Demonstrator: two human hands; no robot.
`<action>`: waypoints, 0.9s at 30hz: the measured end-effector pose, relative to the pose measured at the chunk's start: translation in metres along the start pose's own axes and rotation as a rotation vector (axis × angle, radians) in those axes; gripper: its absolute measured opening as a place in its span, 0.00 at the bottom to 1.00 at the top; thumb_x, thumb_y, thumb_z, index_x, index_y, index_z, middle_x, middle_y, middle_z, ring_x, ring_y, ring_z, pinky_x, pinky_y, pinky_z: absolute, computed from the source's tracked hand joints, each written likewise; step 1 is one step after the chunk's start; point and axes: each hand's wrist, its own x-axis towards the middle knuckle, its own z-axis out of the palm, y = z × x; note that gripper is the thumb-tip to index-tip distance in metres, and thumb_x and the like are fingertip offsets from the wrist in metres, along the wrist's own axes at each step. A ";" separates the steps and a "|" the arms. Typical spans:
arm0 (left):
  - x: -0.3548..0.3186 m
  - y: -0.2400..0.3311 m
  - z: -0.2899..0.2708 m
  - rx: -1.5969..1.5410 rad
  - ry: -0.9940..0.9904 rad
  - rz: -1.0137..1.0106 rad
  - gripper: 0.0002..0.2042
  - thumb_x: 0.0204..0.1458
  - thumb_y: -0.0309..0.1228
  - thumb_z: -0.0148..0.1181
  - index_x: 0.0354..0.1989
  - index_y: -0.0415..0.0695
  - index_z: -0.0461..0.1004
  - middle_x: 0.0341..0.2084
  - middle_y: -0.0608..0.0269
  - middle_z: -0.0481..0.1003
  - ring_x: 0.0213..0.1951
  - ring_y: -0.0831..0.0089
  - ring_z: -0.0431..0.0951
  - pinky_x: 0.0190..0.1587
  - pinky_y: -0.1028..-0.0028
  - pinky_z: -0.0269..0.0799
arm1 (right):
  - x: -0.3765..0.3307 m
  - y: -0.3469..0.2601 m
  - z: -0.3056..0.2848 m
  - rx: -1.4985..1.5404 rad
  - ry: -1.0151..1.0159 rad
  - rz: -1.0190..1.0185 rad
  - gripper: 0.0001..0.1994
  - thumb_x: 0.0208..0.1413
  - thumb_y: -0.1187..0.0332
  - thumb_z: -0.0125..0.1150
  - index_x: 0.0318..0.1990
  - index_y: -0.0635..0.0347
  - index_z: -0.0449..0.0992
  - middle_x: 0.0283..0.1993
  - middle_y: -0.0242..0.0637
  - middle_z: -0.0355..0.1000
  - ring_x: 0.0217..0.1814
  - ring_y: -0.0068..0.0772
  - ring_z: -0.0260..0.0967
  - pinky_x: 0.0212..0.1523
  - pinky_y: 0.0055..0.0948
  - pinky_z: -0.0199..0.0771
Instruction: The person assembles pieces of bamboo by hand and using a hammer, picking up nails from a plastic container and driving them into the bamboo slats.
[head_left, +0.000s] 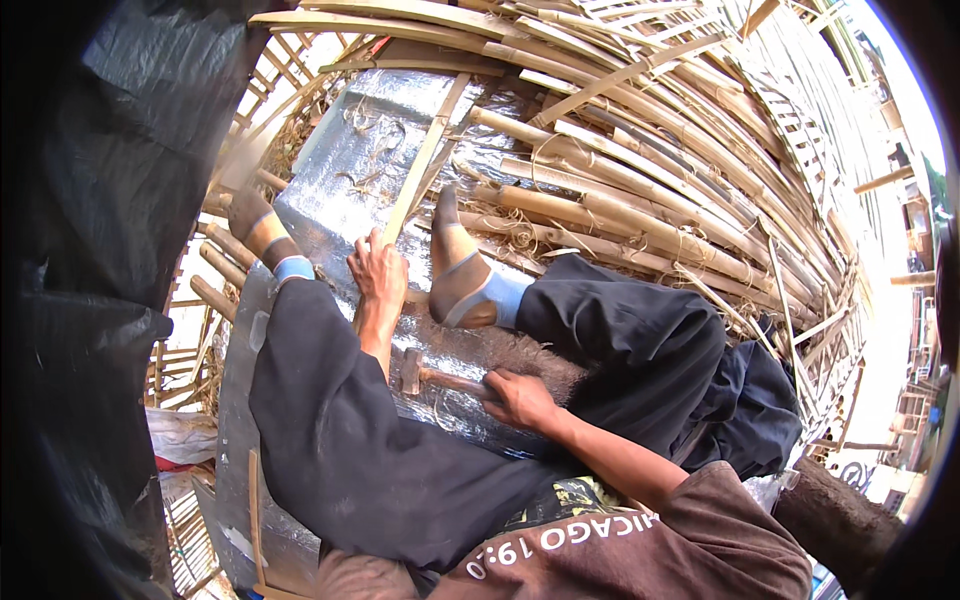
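My right hand is wrapped round the wooden handle of a hammer, whose blocky head hangs low over the shiny sheet between my legs. Ahead of it, my left hand has its fingers closed at the near end of a long split bamboo strip. From there the strip runs away from me across the silvery sheet. My left fingertips partly cover that end of the strip. Both my feet, in brown and blue socks, rest on either side of the left hand.
Many split bamboo poles are stacked at the far right, beside a woven bamboo lattice. Black plastic sheeting hangs on the left. Pole ends jut out near my left foot. Thin bamboo shavings lie on the sheet.
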 end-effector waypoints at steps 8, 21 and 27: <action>-0.042 -0.035 -0.001 -0.545 0.089 -0.138 0.02 0.50 0.24 0.64 0.32 0.42 0.78 0.33 0.61 0.78 0.33 0.63 0.76 0.38 0.66 0.71 | -0.001 0.000 -0.005 0.049 0.020 -0.036 0.17 0.52 0.59 0.65 0.43 0.58 0.69 0.40 0.46 0.73 0.40 0.54 0.75 0.38 0.49 0.76; -0.193 -0.110 -0.004 -0.882 -0.179 -0.350 0.15 0.60 0.22 0.55 0.56 0.41 0.69 0.40 0.57 0.76 0.37 0.71 0.76 0.41 0.72 0.71 | 0.030 -0.040 -0.023 -0.071 0.240 -0.243 0.17 0.52 0.67 0.66 0.48 0.60 0.73 0.42 0.43 0.69 0.45 0.48 0.66 0.48 0.42 0.68; -0.179 -0.068 -0.029 -0.340 0.153 -0.262 0.13 0.57 0.19 0.55 0.51 0.39 0.75 0.40 0.53 0.76 0.39 0.58 0.77 0.44 0.67 0.72 | 0.134 -0.073 -0.023 -0.206 0.394 -0.377 0.17 0.48 0.66 0.64 0.46 0.58 0.71 0.41 0.43 0.68 0.50 0.45 0.66 0.53 0.43 0.64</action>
